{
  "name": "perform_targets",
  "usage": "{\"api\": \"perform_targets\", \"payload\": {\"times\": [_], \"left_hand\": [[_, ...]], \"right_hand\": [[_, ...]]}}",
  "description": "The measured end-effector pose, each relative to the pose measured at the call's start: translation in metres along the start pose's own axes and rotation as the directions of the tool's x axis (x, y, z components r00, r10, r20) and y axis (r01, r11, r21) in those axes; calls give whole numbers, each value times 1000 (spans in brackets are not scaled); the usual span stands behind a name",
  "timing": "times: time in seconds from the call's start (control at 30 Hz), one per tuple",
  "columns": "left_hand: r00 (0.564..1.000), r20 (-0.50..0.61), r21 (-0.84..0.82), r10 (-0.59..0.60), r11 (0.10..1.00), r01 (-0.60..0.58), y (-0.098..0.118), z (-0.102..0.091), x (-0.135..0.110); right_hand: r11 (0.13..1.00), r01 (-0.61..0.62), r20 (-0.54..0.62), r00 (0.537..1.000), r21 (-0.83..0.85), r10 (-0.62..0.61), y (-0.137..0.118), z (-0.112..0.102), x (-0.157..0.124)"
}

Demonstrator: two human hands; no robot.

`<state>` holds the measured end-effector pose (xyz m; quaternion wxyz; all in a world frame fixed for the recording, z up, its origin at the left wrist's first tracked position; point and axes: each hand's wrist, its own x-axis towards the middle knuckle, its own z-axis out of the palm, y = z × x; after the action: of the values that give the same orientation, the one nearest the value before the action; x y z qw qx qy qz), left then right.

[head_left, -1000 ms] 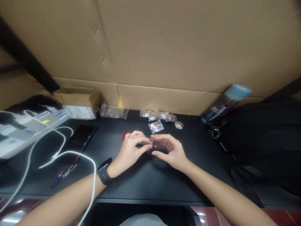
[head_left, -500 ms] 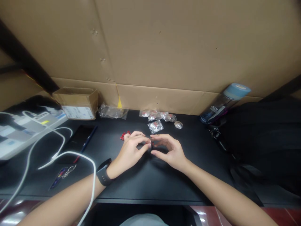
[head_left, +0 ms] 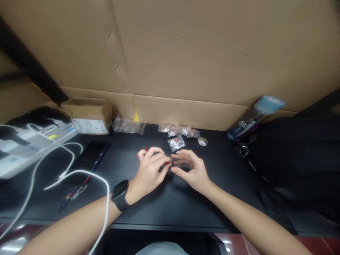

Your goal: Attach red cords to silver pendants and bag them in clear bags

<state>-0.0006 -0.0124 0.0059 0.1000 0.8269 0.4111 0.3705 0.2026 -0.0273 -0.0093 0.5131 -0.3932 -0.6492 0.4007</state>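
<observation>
In front of me, above the black table, a thin round metal disc (head_left: 172, 162) is held on edge. My right hand (head_left: 195, 170) grips its rim between thumb and fingers. At the disc's left face, my left hand (head_left: 151, 170) pinches a small red piece (head_left: 166, 163), mostly hidden by the fingers. A red cord (head_left: 138, 153) lies behind the left hand, partly covered by it. Farther back, a similar silver disc (head_left: 202, 141) lies flat, beside a clear packet (head_left: 176, 143) with something shiny and red inside.
More clear packets (head_left: 183, 130) lie along the cardboard wall (head_left: 186, 63). To the left are an open cardboard box (head_left: 90, 122), a power strip (head_left: 34, 145), white cables, a phone (head_left: 90, 156) and keys (head_left: 77, 193). A bottle (head_left: 247, 122) and black bag (head_left: 294, 163) stand right.
My left hand has turned slightly, its fingers shifting at the disc's face, and a bit of red now shows at the fingertips. The right hand keeps its grip; the view has shifted slightly.
</observation>
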Motion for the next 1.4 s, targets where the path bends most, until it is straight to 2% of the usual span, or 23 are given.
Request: {"api": "perform_targets", "payload": {"times": [0.07, 0.13, 0.23, 0.33, 0.53, 0.7, 0.93, 1.07, 1.27, 1.4], "left_hand": [[998, 18, -44, -55, 997, 56, 1, 1, 0], [985, 77, -163, -154, 973, 164, -1, 3, 2], [934, 253, -425, -253, 838, 342, -5, 6, 6], [896, 359, -553, -261, 714, 430, -10, 7, 9], [910, 298, -568, -290, 712, 413, -16, 12, 6], [912, 308, -593, -270, 695, 406, -14, 14, 6], [865, 429, -646, -261, 581, 495, -12, 8, 9], [833, 490, -639, -258, 543, 544, -12, 5, 10], [815, 524, -601, -247, 571, 559, -17, 6, 10], [813, 524, -580, -252, 593, 558, -18, 8, 9]], "right_hand": [[1000, -7, -3, 1000, -2, 7, 1, 0, 0], [1000, 16, 10, 1000, -27, -15, 3, -2, 0], [990, 74, 50, 996, -116, -69, 5, -6, 1], [966, 154, 96, 986, -208, -136, 2, -11, 3], [924, 254, 145, 965, -284, -220, -10, -17, 10], [911, 286, 166, 955, -299, -245, -12, -18, 11], [875, 349, 194, 935, -336, -298, -10, -22, 13], [838, 423, 252, 902, -345, -351, -11, -24, 13], [771, 499, 312, 863, -395, -398, -2, -26, 12], [733, 526, 306, 850, -432, -430, 0, -25, 12]]}}
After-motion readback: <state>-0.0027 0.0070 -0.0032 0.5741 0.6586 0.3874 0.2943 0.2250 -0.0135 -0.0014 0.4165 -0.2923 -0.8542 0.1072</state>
